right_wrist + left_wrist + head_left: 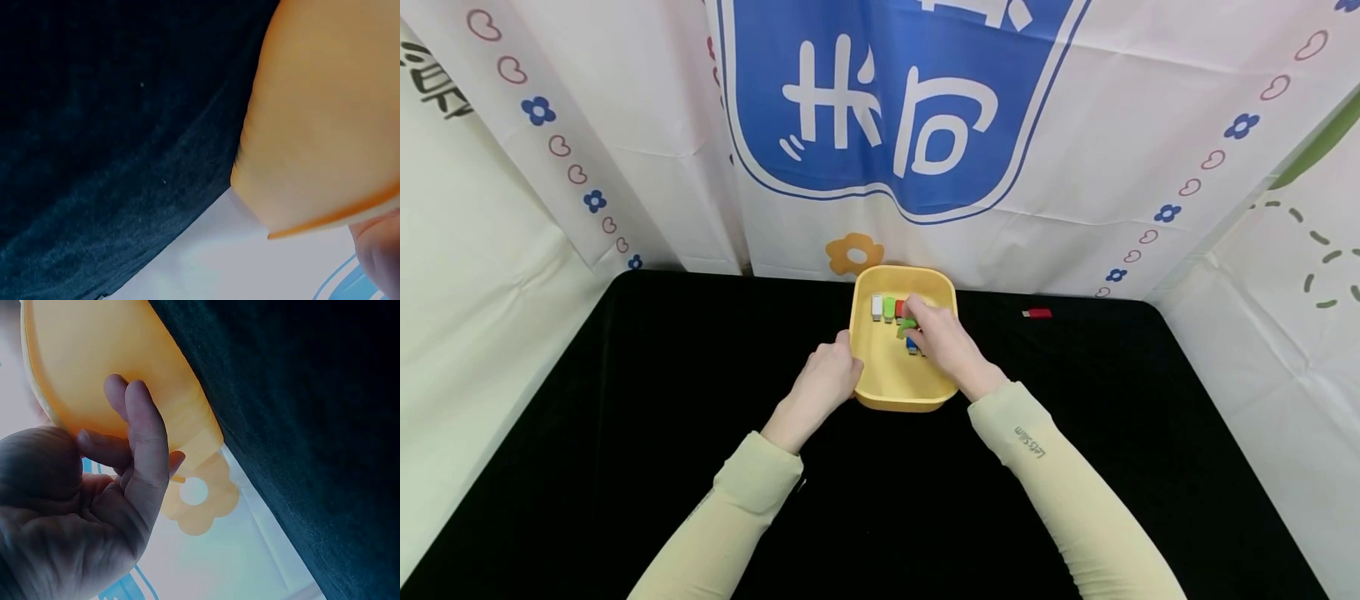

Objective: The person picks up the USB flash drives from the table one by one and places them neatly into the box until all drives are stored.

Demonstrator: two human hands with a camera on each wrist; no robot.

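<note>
A yellow bin (891, 382) stands near the back of the black table, its outer wall (119, 344) filling much of the left wrist view. At its left rim, my left hand (826, 369) grips the side, with curled fingers (147, 419) against the outer wall. Over the bin, my right hand (946, 340) pinches a green USB stick (906, 329) between thumb and finger. A white USB stick (877, 307), a green one (889, 309) and a red one (899, 311) lie in a row inside. Below them lies a blue USB stick (912, 346), partly hidden by the right hand.
A red USB stick (1037, 313) lies on the black tablecloth (880, 517), to the right of the bin. Close behind the bin hangs a white printed curtain (1045, 250), with more white cloth (1285, 333) along the sides.
</note>
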